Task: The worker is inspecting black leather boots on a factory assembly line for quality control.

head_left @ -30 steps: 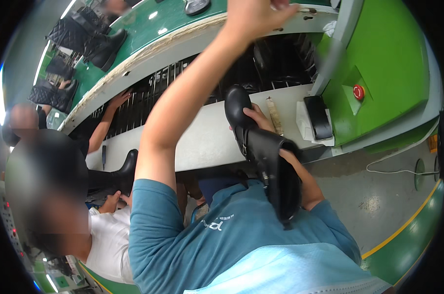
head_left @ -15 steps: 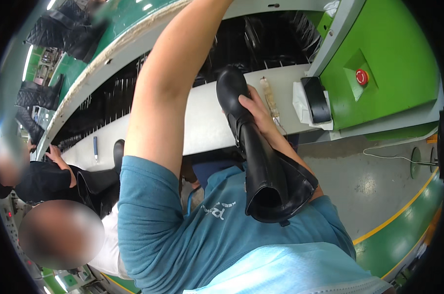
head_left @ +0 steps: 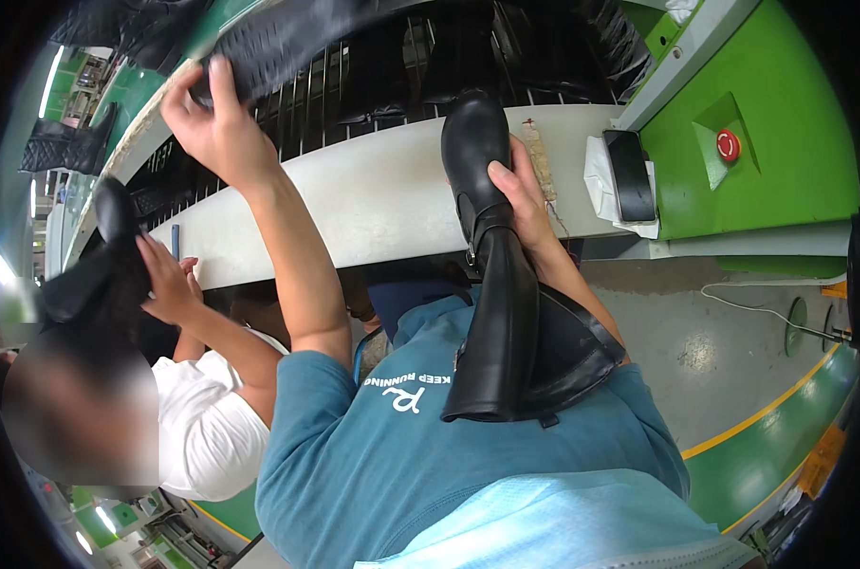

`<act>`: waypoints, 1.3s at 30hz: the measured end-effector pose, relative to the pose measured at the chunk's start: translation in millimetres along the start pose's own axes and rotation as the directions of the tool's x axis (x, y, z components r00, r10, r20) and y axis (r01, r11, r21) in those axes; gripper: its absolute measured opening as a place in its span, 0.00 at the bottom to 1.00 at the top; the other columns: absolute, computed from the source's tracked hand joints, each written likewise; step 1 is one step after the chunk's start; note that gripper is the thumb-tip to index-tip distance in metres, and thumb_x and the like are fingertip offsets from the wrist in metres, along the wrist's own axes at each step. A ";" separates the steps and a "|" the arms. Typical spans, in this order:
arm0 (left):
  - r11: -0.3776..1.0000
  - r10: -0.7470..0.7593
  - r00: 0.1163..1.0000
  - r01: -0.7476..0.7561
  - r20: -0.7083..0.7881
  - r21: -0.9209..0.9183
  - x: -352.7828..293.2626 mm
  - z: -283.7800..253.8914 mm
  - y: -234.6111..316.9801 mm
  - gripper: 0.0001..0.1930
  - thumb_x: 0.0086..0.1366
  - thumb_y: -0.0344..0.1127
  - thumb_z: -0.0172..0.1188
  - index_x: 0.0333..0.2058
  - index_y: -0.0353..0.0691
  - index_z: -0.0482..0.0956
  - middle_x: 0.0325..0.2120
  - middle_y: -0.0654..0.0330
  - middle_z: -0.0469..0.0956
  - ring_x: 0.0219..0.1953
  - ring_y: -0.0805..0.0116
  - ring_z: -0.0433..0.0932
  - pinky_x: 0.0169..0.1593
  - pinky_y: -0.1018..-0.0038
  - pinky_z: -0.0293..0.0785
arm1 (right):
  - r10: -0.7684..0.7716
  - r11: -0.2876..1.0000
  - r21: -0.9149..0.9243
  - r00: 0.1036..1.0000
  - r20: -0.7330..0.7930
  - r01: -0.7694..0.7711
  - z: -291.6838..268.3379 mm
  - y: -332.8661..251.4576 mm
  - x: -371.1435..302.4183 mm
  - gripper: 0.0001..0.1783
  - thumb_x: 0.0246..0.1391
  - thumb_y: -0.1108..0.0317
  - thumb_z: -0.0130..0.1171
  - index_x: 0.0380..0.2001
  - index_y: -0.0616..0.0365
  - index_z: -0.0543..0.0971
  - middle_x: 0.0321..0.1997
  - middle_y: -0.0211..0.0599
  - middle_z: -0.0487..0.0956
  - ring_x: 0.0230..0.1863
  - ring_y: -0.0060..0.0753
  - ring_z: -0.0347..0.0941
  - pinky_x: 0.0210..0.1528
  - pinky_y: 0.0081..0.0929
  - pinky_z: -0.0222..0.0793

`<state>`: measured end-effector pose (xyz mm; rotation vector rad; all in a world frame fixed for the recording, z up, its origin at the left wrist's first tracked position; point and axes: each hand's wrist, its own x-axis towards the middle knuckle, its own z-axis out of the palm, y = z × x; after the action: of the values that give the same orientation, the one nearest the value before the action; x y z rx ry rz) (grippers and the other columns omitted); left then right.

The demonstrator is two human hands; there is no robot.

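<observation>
My right hand grips a tall black leather boot around its foot, fingers behind and thumb along the side. Its toe points away from me, over the pale ledge. A strap with a buckle crosses the ankle, and the shaft lies against my shirt with its top flap spread open. My left hand is raised at the far left, closed on one end of a second black boot. That boot is smeared by motion, its ribbed sole partly showing, and the rest runs out past the top edge.
Beyond the white ledge, a rack of metal rods carries several black boots. At right stand a green machine with a red stop button and a phone on white tissue. On my left, a co-worker's hand touches another dark boot.
My left arm has drawn back from beyond the top edge, bringing a second boot into view. My right hand keeps its boot, now turned slightly. The co-worker's boot has been lifted.
</observation>
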<state>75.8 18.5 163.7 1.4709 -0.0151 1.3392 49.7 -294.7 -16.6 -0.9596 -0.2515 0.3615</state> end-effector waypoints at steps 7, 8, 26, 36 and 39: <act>0.957 -0.291 0.870 0.262 0.397 0.127 -92.8 -64.5 -45.8 0.15 0.75 0.27 0.71 0.57 0.35 0.84 0.49 0.64 0.84 0.51 0.76 0.80 0.55 0.78 0.78 | -0.143 0.971 -0.186 0.988 0.066 0.152 14.5 -5.1 -6.3 0.45 0.70 0.55 0.64 0.80 0.65 0.60 0.72 0.47 0.72 0.69 0.35 0.71 0.72 0.35 0.69; 0.916 -0.385 0.831 0.292 0.402 0.275 -101.8 -73.7 -62.2 0.14 0.76 0.29 0.70 0.57 0.36 0.85 0.48 0.63 0.85 0.52 0.75 0.81 0.56 0.77 0.78 | -0.172 0.960 -0.209 0.982 0.074 0.184 15.8 -4.4 -7.6 0.45 0.69 0.56 0.64 0.80 0.65 0.59 0.73 0.48 0.71 0.70 0.36 0.71 0.74 0.37 0.68; 0.849 -0.443 0.674 0.527 0.591 0.036 -164.2 41.7 47.8 0.13 0.81 0.36 0.61 0.54 0.33 0.85 0.41 0.55 0.92 0.42 0.73 0.88 0.52 0.75 0.82 | -0.240 0.896 -0.342 0.957 0.166 0.284 29.2 9.3 -30.0 0.55 0.64 0.53 0.72 0.81 0.66 0.54 0.75 0.50 0.68 0.74 0.40 0.68 0.78 0.42 0.63; 0.714 -0.416 0.536 0.693 0.735 -0.101 -146.5 19.0 42.5 0.22 0.88 0.45 0.47 0.58 0.31 0.81 0.49 0.45 0.91 0.49 0.65 0.90 0.56 0.70 0.85 | -0.222 0.913 -0.310 0.961 0.165 0.265 31.9 10.5 -33.3 0.55 0.62 0.53 0.73 0.81 0.66 0.54 0.75 0.53 0.69 0.74 0.43 0.69 0.78 0.44 0.64; 0.699 -0.357 0.550 0.693 0.755 -0.174 -148.1 14.5 42.7 0.19 0.87 0.44 0.52 0.57 0.32 0.83 0.50 0.49 0.90 0.51 0.66 0.88 0.57 0.70 0.84 | -0.222 0.910 -0.314 0.958 0.180 0.270 31.8 10.8 -35.0 0.55 0.62 0.54 0.73 0.81 0.66 0.54 0.75 0.53 0.69 0.74 0.44 0.69 0.78 0.44 0.64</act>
<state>5.6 -98.7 90.9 1.3052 -0.3060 0.1856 4.2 -279.5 -9.7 -1.2243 -0.5729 0.1531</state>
